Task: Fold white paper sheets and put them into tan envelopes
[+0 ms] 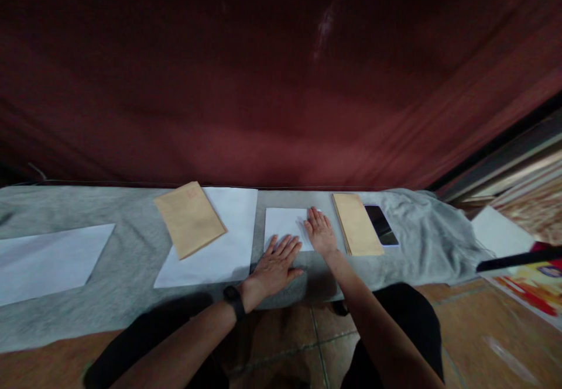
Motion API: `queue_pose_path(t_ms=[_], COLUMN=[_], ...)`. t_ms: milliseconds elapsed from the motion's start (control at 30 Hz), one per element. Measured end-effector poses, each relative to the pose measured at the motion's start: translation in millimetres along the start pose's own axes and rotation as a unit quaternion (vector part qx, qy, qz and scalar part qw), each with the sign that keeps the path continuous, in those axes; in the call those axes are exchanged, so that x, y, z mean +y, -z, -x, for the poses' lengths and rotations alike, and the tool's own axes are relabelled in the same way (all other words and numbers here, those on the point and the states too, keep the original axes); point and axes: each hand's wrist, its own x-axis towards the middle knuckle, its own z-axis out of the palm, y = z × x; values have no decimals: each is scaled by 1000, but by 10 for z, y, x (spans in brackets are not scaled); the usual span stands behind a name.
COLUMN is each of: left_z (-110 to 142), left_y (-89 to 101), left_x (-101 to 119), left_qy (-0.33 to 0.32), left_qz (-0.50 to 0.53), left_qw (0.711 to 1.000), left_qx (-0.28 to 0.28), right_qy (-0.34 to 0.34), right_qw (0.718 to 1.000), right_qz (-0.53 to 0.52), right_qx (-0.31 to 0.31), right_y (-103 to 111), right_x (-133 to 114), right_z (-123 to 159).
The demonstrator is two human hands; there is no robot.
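- Your left hand [276, 270] lies open, palm down, its fingertips over the near edge of the paper [283, 220]; it grips nothing.
- Your right hand [321, 234] also lies open and flat, over the paper's right end; the two hands are close but apart.
- The paper rests on the grey cloth [132, 243], beneath your fingers and just beyond your left hand. The spread fingers probably hold it flat and stop it sliding on the soft cloth.
- The paper's long axis seems to run left to right, across your reach, its far edge roughly square to you. No mark shows that would give it a pointing end, and your right hand hides part of its outline.
- Right of your right hand lies a stack [360, 225] of brown envelopes, long axis running away from you, with a phone [381, 224] just beyond it; both presumably sit aside to leave your hands room.
- Left of your left hand, an envelope [189, 219] lies tilted upon a large sheet [235, 237], perhaps set there for easy reach. Farther left lies another sheet [48, 260].
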Motion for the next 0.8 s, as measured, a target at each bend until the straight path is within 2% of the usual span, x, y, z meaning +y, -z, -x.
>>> queue_pose_path(t_ms=[100, 200, 300, 400, 533, 800], left_z=[2, 9, 16, 17, 4, -67], left_y=[3, 5, 5, -15, -75, -192], left_x=[-7, -6, 2, 5, -20, -197], left_qy=[0, -1, 2, 7, 32, 103], left_qz=[-4, -12, -18, -22, -24, -24], left_qw=[1000, 1000, 1000, 1000, 999, 994], left_qx=[-1, 7, 11, 8, 9, 25], right_qy=[-21, -40, 9, 82, 98, 124], right_qw=[1000, 999, 997, 989, 987, 987], right_qz=[5, -14, -68, -120, -121, -94], right_qx=[7, 21, 25, -19, -40, -48], right_y=[24, 61, 101, 141, 205, 336], right_x=[79, 49, -111, -318, -468, -474], right_z=[-12, 78, 297, 562, 783, 867])
